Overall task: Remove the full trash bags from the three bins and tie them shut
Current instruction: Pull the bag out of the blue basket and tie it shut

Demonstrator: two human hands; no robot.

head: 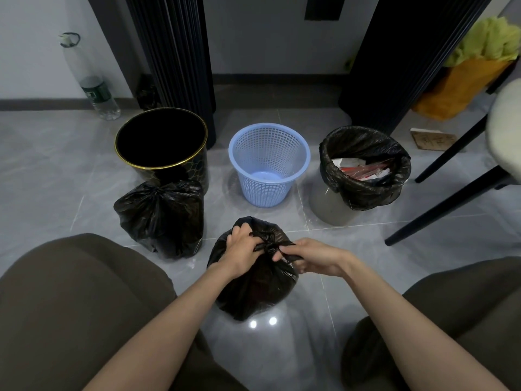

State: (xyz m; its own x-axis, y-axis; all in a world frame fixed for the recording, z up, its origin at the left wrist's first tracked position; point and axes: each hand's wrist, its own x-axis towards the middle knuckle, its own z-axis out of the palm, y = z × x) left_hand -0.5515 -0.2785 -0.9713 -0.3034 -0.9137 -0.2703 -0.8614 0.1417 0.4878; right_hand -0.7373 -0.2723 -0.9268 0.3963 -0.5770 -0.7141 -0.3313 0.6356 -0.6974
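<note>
**Trash bag (253, 289) gripped at the neck by both hands, in front of blue basket (267, 179)**

Stands on the grey tiled floor (366, 249), nearer than the blue basket and a little apart from it, between two brown-clad knees (70, 292). Black plastic gathered at the top into a knot (269, 245). Left hand (239, 249) closed round the bunched neck on one side of the knot, fingers curled into the plastic. Right hand (313, 256) on the other side, fingertips pinching a twisted tail of the plastic.

Nearer than the basket and to its left: second bag (160, 218), black, neck bunched shut, upright, just in front of the black bin (197, 170).

Level with the basket, to its left: black bin with gold rim, upright, dark inside. Basket itself upright, its blue bottom in plain view through the mesh.

To the basket's right: grey bin (329, 210), black liner (366, 193) folded over its rim, papers and red-and-white wrappers (363, 170) inside.

Further right of the basket: black chair legs (451, 204).

Beyond the basket, far left, by the wall: clear bottle (95, 91) with a green label. Beyond it, far right: yellow bag (465, 88).
</note>
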